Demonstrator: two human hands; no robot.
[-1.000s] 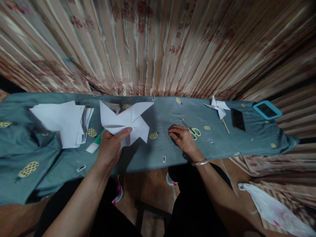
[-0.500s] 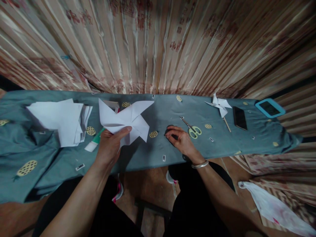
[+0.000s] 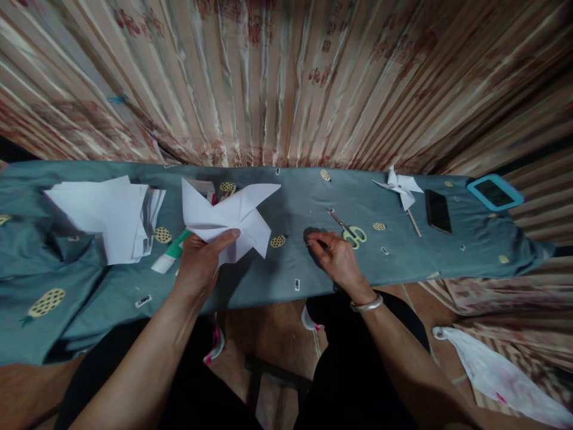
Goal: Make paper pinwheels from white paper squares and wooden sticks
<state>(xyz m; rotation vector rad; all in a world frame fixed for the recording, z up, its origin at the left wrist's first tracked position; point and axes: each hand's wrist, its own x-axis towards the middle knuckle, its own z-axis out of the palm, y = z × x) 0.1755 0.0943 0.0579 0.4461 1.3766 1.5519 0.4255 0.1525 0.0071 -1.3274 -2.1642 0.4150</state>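
Note:
A white paper pinwheel (image 3: 244, 212) is pinched in my left hand (image 3: 203, 260), with the thumb pressed near its centre and the other fingers hidden beneath. To the right, my right hand (image 3: 333, 257) hovers over the cloth with thumb and fingertips pressed together. Whatever sits in that pinch is too small to name. Just beyond the right hand lie scissors (image 3: 353, 236) with pale green handles, blades pointing away to the left. Partly behind my left hand and the pinwheel lies a green and white tube (image 3: 168, 255).
A stack of white paper (image 3: 102, 218) is on the left of the cloth-covered table (image 3: 259, 286). On the right are a smaller pinwheel on a stick (image 3: 403, 188), a dark phone (image 3: 439, 211) and a blue-framed tablet (image 3: 495, 192). A pleated curtain (image 3: 277, 83) hangs behind the table.
My right hand has shifted slightly to the right, its fingertips still together. The left hand and its pinwheel are almost unmoved.

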